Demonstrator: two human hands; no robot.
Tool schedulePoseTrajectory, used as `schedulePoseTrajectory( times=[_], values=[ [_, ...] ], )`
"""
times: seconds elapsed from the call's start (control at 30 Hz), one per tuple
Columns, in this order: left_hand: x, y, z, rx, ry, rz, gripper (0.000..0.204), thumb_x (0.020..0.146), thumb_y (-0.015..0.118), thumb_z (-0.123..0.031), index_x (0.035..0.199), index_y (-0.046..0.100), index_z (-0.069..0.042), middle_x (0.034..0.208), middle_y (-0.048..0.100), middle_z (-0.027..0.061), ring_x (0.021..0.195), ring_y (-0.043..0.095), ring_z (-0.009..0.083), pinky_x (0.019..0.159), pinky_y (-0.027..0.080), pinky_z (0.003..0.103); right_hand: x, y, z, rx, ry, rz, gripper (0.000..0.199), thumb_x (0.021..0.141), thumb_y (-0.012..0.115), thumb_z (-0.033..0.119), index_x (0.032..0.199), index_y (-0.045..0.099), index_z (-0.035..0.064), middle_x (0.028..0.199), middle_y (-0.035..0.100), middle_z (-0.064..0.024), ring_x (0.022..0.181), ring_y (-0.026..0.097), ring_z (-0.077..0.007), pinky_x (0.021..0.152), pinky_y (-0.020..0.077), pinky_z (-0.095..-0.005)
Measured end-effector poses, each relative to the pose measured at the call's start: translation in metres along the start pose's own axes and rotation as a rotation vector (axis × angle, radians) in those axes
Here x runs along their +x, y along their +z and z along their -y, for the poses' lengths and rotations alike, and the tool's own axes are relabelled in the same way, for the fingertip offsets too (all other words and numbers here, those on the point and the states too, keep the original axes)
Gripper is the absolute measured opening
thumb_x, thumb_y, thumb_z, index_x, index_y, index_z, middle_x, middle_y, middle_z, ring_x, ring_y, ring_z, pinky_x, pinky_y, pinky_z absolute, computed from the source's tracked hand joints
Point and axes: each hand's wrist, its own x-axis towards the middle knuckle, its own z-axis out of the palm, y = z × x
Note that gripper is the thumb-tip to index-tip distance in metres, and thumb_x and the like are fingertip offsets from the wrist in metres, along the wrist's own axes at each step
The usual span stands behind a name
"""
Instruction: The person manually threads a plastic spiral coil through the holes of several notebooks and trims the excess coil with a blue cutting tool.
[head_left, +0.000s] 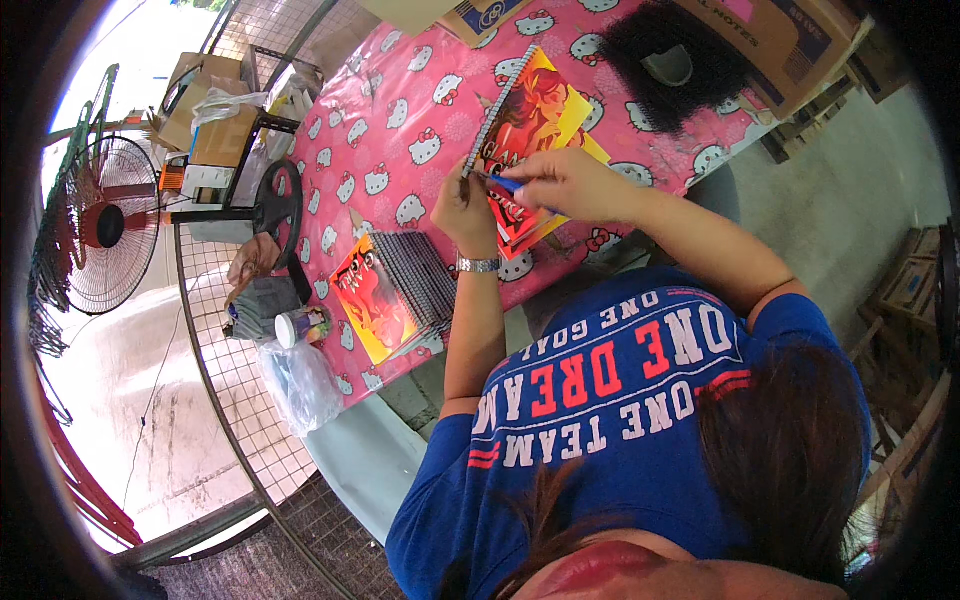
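From the head view, our left hand pinched the wire spiral at the lower end of a spiral-bound notebook, which lay near the middle of the desk and reached toward its near edge. Our right hand was closed around a blue tool — its tip at the coil. The notebook looked light, its cover thin and bendable; we judged the stiffer spine the best hold. A stack of like notebooks sat at the near edge, leftward — apart from both hands.
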Motion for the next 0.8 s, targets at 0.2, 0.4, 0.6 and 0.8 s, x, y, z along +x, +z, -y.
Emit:
schedulePoseTrajectory(
  times=[0.2, 0.4, 0.6, 0.8],
  values=[
    [0.002, -0.036, 0.018, -0.031, 0.050, -0.169, 0.015, 0.087, 0.064, -0.002, 0.101, 0.068, 0.002, 0.080, 0.070, 0.0079, 0.067, 0.064, 0.0113, 0.060, 0.053, 0.025, -0.009, -0.002, -0.013, -0.196, -0.279, -0.138, 0.054, 0.085, 0.068, 0.027, 0.133, 0.054, 0.0072, 0.115, 0.059, -0.0141, 0.109, 0.056, -0.0241, 0.095, 0.0440, -0.0345],
    [-0.006, -0.178, 0.001, -0.240, -0.276, -0.611, 0.018, 0.092, 0.062, -0.009, 0.105, 0.065, 0.004, 0.085, 0.067, 0.0093, 0.061, 0.060, 0.0114, 0.048, 0.049, 0.022, -0.023, -0.091, -0.096, -0.794, -0.166, -0.701, 0.048, 0.084, 0.066, 0.029, 0.124, 0.059, 0.0056, 0.117, 0.058, -0.0211, 0.112, 0.055, -0.0370, 0.098, 0.0431, -0.0414],
    [-0.071, -0.259, 0.061, 0.102, -0.498, -0.667, 0.024, 0.092, 0.061, -0.005, 0.112, 0.062, 0.007, 0.089, 0.067, 0.0110, 0.070, 0.062, 0.0130, 0.055, 0.050, 0.024, 0.006, -0.137, -0.135, -1.118, -0.255, -0.742, 0.038, 0.087, 0.062, 0.029, 0.112, 0.062, 0.0001, 0.106, 0.060, -0.0210, 0.106, 0.058, -0.0381, 0.092, 0.0472, -0.0442],
    [-0.093, -0.258, 0.095, 0.385, -0.592, -0.597, 0.023, 0.091, 0.060, -0.004, 0.111, 0.065, 0.006, 0.093, 0.069, 0.0122, 0.078, 0.065, 0.0150, 0.067, 0.054, 0.028, 0.041, -0.174, -0.107, -1.529, 0.037, -0.834, 0.022, 0.088, 0.058, 0.020, 0.099, 0.061, 0.0016, 0.104, 0.062, -0.0170, 0.099, 0.062, -0.0342, 0.081, 0.0545, -0.0424]
  ],
)
